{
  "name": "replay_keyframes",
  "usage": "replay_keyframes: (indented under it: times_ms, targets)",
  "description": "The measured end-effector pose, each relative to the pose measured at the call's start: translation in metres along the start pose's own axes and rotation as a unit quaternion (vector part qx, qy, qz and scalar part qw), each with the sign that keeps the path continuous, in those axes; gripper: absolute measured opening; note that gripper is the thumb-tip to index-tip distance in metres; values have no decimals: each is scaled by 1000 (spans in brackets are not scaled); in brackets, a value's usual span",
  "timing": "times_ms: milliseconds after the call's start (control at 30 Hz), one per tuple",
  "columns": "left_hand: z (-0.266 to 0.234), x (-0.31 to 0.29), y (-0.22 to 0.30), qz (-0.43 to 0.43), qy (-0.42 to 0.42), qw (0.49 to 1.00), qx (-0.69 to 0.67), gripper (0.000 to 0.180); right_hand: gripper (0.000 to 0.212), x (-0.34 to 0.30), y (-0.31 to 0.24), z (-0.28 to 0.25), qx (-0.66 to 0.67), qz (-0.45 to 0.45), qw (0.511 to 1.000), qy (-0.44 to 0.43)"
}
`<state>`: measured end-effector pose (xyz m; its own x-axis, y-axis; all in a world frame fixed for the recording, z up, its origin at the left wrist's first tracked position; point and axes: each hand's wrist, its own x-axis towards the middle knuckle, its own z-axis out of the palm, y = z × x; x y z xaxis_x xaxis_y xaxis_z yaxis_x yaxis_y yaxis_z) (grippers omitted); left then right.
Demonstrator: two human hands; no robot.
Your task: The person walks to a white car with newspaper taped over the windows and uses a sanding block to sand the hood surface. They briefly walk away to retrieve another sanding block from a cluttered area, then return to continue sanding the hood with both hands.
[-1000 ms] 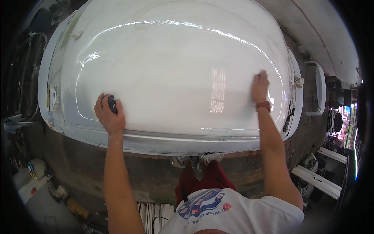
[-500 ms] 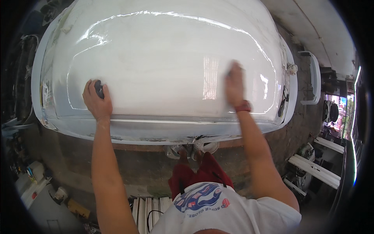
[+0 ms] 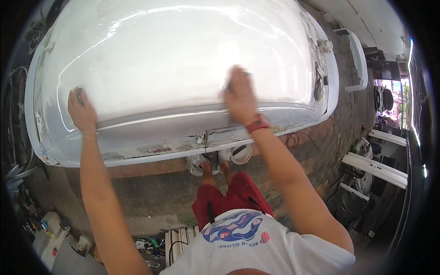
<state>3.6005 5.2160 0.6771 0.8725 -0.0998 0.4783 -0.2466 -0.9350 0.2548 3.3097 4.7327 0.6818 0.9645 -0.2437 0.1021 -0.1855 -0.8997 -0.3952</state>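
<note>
A glossy white car roof [image 3: 160,68] spreads before me, with light reflections across it. At its left side, my left hand [image 3: 83,113] presses on the surface, fingers curled round a small dark pad [image 3: 79,96]. My right hand [image 3: 242,98] lies right of the middle near the roof's front edge, smeared by motion. Under its fingers a dark piece [image 3: 229,85], seemingly another pad, shows only in part. A red watch or band [image 3: 257,123] circles my right wrist.
Paper masking [image 3: 158,147] runs below the roof's near edge. Beside my feet stands a white bucket [image 3: 241,154]. A thin cable [image 3: 298,137] lies on the tiled floor. A white bumper [image 3: 358,59] and long white panels [image 3: 376,169] are at the right.
In the picture, both hands appear farther left, the right hand more so, nearer the roof's middle. The view itself has shifted, showing more floor. Both hands remain on the roof.
</note>
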Motion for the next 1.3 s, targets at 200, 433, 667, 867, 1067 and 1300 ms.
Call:
replay_keyframes:
  times_ms: [200, 433, 667, 867, 1067, 1300]
  targets:
    - [-8, -37, 61, -56, -93, 991, -79, 31, 75, -32, 82, 7, -79, 277, 950, 123]
    - [-76, -150, 223, -344, -184, 701, -597, 41, 51, 10, -193, 42, 183, 32, 979, -80]
    - [-117, -189, 248, -425, -228, 542, -689, 74, 44, -45, -210, -45, 365, -151, 904, -160]
    - [-122, -188, 327, -288, -340, 590, -673, 58, 58, -99, -129, -29, 857, 254, 449, 16]
    - [-120, -108, 200, -314, -109, 772, -542, 63, 35, -46, -115, -41, 673, 257, 694, -12]
    - [46, -123, 219, -42, -98, 978, -177, 54, 41, 49, -232, -15, 258, 43, 964, -38]
